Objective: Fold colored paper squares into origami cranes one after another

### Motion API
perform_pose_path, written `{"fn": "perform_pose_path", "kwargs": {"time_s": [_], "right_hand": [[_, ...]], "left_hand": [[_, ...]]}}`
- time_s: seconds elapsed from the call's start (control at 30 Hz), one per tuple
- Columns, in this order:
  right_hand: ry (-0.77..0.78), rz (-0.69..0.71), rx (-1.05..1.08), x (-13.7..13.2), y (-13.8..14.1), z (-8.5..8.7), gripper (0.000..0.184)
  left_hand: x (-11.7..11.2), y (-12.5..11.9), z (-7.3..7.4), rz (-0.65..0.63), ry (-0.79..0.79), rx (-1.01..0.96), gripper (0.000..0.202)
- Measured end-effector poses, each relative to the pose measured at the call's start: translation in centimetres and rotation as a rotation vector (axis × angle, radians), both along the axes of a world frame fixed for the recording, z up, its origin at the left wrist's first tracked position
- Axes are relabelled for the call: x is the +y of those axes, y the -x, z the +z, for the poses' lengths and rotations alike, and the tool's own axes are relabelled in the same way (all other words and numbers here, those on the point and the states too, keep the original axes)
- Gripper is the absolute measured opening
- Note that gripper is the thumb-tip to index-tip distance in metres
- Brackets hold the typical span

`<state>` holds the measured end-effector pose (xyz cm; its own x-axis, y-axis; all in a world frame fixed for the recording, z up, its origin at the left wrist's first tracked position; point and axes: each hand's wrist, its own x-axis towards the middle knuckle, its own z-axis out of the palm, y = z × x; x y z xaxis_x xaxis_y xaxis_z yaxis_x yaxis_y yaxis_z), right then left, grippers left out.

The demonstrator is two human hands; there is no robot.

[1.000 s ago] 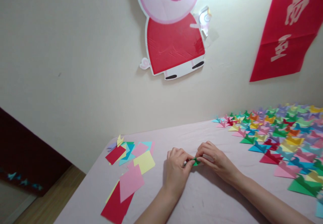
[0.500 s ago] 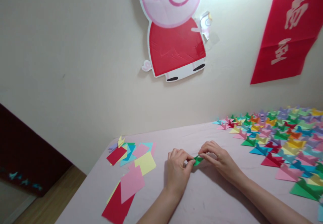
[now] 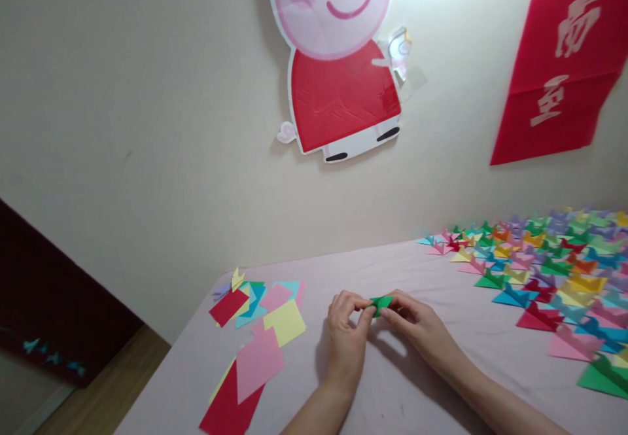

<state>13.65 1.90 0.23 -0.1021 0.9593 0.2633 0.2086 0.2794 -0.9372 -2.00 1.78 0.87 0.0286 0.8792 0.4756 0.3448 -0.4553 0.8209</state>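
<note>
Green paper: small folded piece [image 3: 381, 304], held between the two hands over the middle of the worktop [image 3: 383, 389]; flaps angled, exact fold hard to read. Can't tell if its underside touches the cloth.
Left hand: [image 3: 347, 324] grasping the left end of the green piece, thumb and forefinger pinched on it, other fingers curled.
Right hand: [image 3: 417, 322] grasping the right end of the same piece, thumb on the near side, fingers partly behind it.
Loose sheets: left of the left hand, overlapping and well apart from it. Pink sheet [image 3: 259, 363] on a large red sheet [image 3: 230, 402]; yellow sheet [image 3: 285, 322] just beyond; small red sheet [image 3: 228, 307] farther back, near blue paper [image 3: 252, 309].
Yellow folded piece: [image 3: 238, 280] upright at the far left corner, just behind the small red sheet.
Folded birds: [image 3: 556, 267] mixed colors, close rows filling the right side, wings spread, well apart from the right hand.
Wall: [image 3: 147, 127] carries a cartoon pig cutout [image 3: 346, 98] and, to its right, a red banner [image 3: 549, 69] with pale characters.
Lower left: dark brown panel [image 3: 44, 291], wood floor [image 3: 115, 373].
</note>
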Motion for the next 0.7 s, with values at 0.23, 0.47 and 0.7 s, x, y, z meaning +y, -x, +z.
{"fn": "perform_pose_path", "kwargs": {"time_s": [0.23,0.47,0.7], "right_hand": [[0.000,-0.023,0.075,-0.04,-0.22,0.13,0.024],[-0.071,-0.041,-0.027,-0.65,0.12,0.71,0.021],[-0.105,-0.084,0.011,-0.29,-0.13,0.41,0.019]], "left_hand": [[0.02,-0.33,-0.53,-0.001,0.016,-0.026,0.017],[-0.19,-0.62,-0.67,0.010,0.052,-0.069,0.011],[-0.35,-0.72,-0.61,-0.086,0.223,-0.104,0.010]]}}
